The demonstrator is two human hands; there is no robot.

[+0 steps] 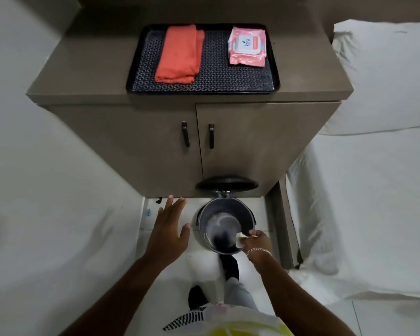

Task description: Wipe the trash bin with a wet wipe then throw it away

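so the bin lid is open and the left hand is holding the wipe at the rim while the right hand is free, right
Not quite: the hands are swapped. In the head view the right hand pinches the wet wipe at the rim of the trash bin, and the left hand hovers open and empty beside it. The lid is indeed open.

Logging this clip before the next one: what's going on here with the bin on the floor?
A person stands over a small round dark pedal bin with its lid flipped up against the grey cabinet. The right hand holds a crumpled white wet wipe at the bin's rim, over the opening. The left hand hovers open beside the bin, touching nothing. A foot is at the bin's base.
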